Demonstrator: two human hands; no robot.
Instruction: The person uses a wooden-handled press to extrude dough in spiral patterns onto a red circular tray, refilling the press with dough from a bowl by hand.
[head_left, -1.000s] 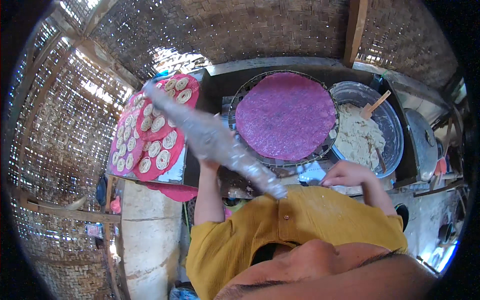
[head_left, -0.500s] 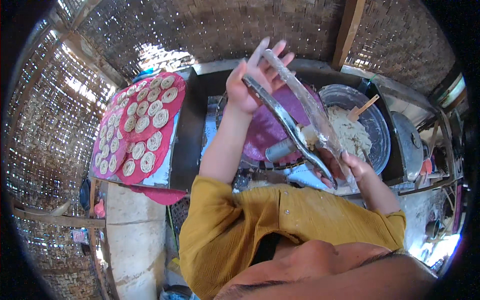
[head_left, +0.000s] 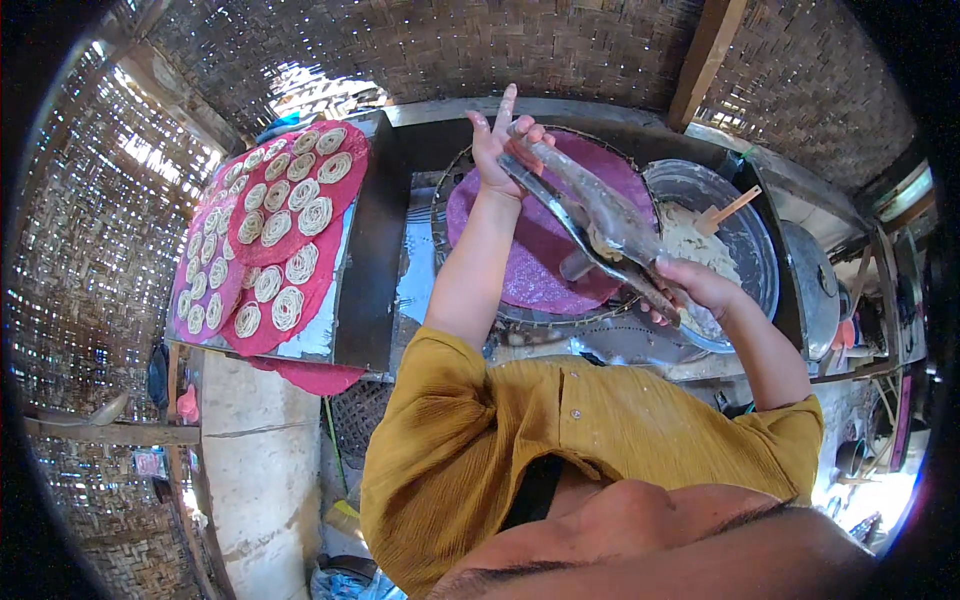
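Observation:
A two-handled dough press with long, flour-smeared handles is tilted across the view above a purple round mat. A short cylinder hangs under it, and pale dough shows between its two halves. My right hand is closed round the near right ends of both handles. At the far left ends, my left hand has some fingers curled over the handles, while its index finger and thumb stick out. The mat lies on a round tray with a dark rim.
Right of the mat, a large grey basin holds pale dough and a wooden-handled spatula. On the left, red and purple mats carry several coiled noodle rounds. A dark raised edge stands between. A lidded pot is far right.
The press handles have come closer together and moved slightly up and left. My left hand's spread fingers have partly curled over the handle ends. My right hand has risen a little.

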